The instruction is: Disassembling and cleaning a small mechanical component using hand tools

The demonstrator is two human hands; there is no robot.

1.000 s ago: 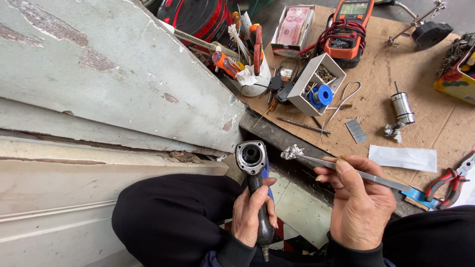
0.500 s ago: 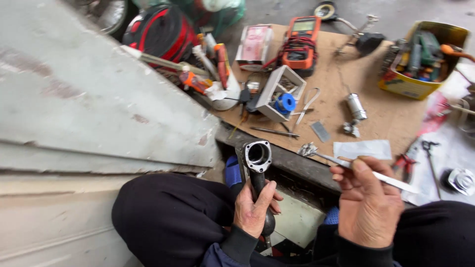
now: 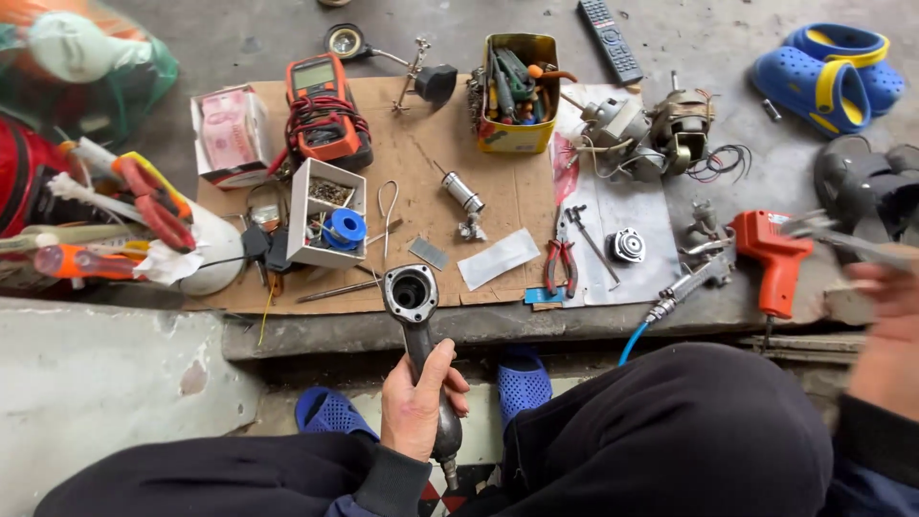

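My left hand [image 3: 417,402] grips the handle of a grey power-tool body [image 3: 412,299], held upright above my lap with its open round end facing up. It sits just in front of the cardboard sheet [image 3: 421,144]. My right hand [image 3: 885,330] is at the far right edge, blurred by motion. It holds a thin metal tool [image 3: 838,237] that points left over the orange soldering gun [image 3: 771,254]. My dark-trousered knees fill the bottom of the view.
On the cardboard lie an orange multimeter [image 3: 324,107], a white box with a blue spool [image 3: 325,215], a yellow tin of tools [image 3: 515,91] and red pliers [image 3: 560,260]. Motor parts [image 3: 641,129], a remote control [image 3: 608,38] and blue clogs [image 3: 828,72] are at the right.
My right hand has swung with the thin tool from beside the tool body out to the far right. The view has turned right. My left hand keeps its grip.
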